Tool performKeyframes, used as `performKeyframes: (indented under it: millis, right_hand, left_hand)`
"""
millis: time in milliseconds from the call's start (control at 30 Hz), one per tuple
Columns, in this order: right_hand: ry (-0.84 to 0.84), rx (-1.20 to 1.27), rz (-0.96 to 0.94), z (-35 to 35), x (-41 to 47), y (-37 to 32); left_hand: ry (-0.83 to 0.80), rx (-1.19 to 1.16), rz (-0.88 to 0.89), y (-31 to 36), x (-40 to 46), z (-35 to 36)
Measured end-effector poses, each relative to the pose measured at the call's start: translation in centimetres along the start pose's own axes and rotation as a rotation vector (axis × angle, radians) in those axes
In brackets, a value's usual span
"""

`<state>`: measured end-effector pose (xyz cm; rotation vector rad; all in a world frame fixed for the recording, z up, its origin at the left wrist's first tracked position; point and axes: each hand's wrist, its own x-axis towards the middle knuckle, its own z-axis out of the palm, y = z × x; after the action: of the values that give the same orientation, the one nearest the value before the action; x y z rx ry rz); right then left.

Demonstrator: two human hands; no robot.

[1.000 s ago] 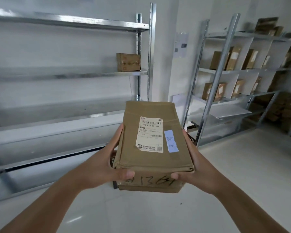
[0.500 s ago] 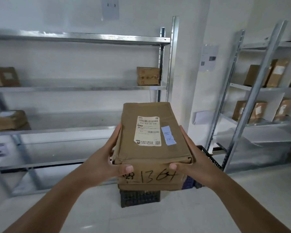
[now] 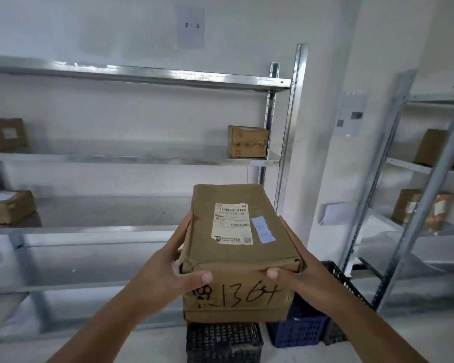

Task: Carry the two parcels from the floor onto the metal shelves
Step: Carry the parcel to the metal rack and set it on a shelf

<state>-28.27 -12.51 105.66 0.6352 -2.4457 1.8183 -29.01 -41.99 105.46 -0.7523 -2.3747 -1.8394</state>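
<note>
The parcel [image 3: 240, 247], clasped between left hand [image 3: 168, 273] and right hand [image 3: 303, 271], could be dropped if caught on the metal shelves [image 3: 131, 159].

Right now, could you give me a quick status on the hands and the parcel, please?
Left hand and right hand grip parcel. Parcel held before metal shelves. Crates below.
</note>
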Motion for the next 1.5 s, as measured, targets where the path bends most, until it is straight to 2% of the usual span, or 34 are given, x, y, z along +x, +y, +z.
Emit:
performKeyframes:
  millis: [233, 467, 833, 1067, 1267, 1500]
  right_hand:
    - [0.017, 0.028, 0.019, -2.0, 6.4, 4.6]
    - [0.007, 0.054, 0.015, -7.2, 13.7, 10.2]
    - [-0.122, 0.036, 0.053, -17.5, 28.1, 19.9]
    - [-0.181, 0.034, 0.123, -19.9, 37.5, 27.7]
    - [-0.165, 0.023, 0.219, -20.4, 45.0, 34.2]
    - [-0.153, 0.023, 0.355, -22.3, 51.5, 39.1]
  left_hand:
    - [-0.024, -0.009, -0.019, -4.0, 7.1, -1.0]
    - [-0.015, -0.016, -0.034, -8.9, 16.0, 0.8]
    - [0.017, 0.014, -0.059, -16.9, 32.9, 4.1]
    - [-0.015, 0.022, -0.104, -25.1, 42.1, 3.0]
    - [-0.072, -0.041, -0.155, -32.9, 49.1, 1.2]
    - [-0.068, -0.085, -0.178, -38.0, 56.1, 2.0]
